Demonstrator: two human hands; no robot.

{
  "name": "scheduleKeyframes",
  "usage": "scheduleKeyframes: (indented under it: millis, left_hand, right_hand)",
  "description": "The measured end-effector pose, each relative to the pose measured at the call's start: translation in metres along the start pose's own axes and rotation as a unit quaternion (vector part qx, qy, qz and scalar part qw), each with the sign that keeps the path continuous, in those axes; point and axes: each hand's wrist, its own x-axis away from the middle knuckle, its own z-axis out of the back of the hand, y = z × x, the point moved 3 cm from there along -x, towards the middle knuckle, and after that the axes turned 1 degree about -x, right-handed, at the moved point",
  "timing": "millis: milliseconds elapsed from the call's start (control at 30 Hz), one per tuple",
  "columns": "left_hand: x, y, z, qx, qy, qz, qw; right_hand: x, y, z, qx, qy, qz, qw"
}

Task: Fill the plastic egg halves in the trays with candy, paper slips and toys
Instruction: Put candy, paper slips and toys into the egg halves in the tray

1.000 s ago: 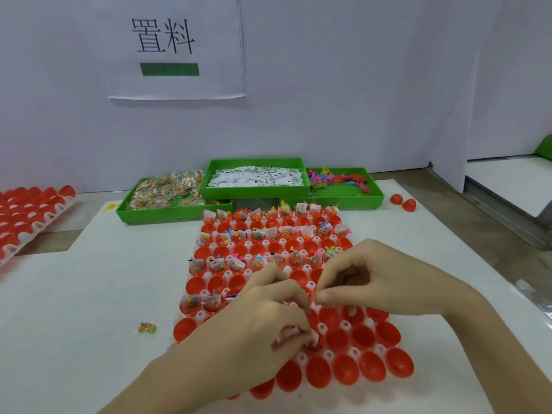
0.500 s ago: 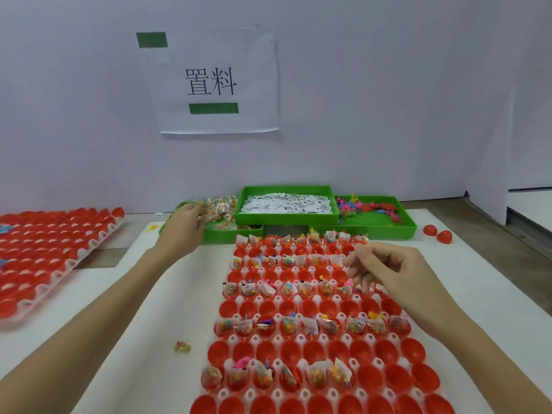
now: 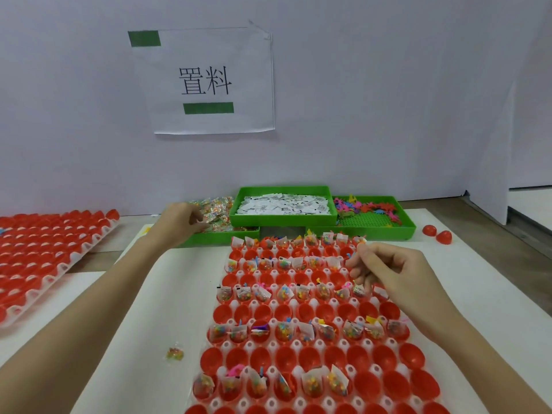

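Since half a second earlier, little had shifted: the left hand stayed at the candy bin, and the right hand remained over the egg tray. A second earlier, both hands had been working together low over that tray.

Taking the egg tray as landmark, three green bins stood just behind its far edge: candy bags at the left, paper slips in the raised middle bin, small plastic toys at the right. The left hand's fingers were curled in among the candy bags, seemingly gathering some, though whether a bag was actually pinched could not be told. The right hand hovered above the tray's right side, fingers loosely curled; nothing could be seen in them.

Filling ran in alternate rows. Four filled rows from the far edge looked complete, each cup holding candy, slip and toy. The nearest filled row held contents only across its left part, with bare red halves at its right. Rows between stood bare, perhaps by design. One stray candy bag lay on the table left of the tray. A second tray of bare halves waited farther left, so plenty appeared to remain.
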Motion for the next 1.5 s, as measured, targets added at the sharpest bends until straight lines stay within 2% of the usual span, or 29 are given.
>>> scheduleKeyframes:
  millis: [167,400,533,633,767,867,1033,1133,1267,1500]
  left_hand:
    - [0.009,-0.008,0.005,0.064,0.063,0.052,0.995]
    - [0.025,-0.014,0.004,0.086,0.18,0.027,0.98]
    - [0.036,-0.009,0.006,0.185,0.208,0.058,0.959]
    - [0.058,0.008,0.009,0.293,0.229,0.082,0.925]
    - [0.109,0.046,0.006,0.457,0.18,0.077,0.868]
    - [0.144,0.075,0.004,0.509,0.135,0.055,0.848]
    - [0.165,0.096,0.006,0.528,0.089,0.025,0.844]
    - [0.17,0.096,0.009,0.522,0.077,0.007,0.85]
    - [0.17,0.089,0.01,0.53,0.075,0.019,0.845]
    - [0.172,0.093,0.01,0.537,0.064,0.008,0.841]
  right_hand:
    - [0.001,0.001,0.0,-0.007,0.003,0.003,1.0]
    - [0.0,0.004,0.003,-0.001,0.002,-0.001,1.0]
    - [0.0,0.006,0.006,0.018,0.003,-0.003,1.0]
    - [-0.002,0.009,0.007,0.039,0.017,0.007,0.999]
    - [-0.011,0.004,0.0,0.147,0.017,0.046,0.988]
    - [-0.035,-0.004,-0.01,0.231,0.003,0.073,0.97]
    - [-0.11,-0.003,-0.037,0.375,-0.023,0.112,0.92]
    - [-0.156,0.01,-0.053,0.449,-0.054,0.065,0.889]
    - [-0.188,0.023,-0.064,0.495,-0.098,-0.016,0.863]
    - [-0.209,0.024,-0.069,0.546,-0.117,-0.029,0.829]
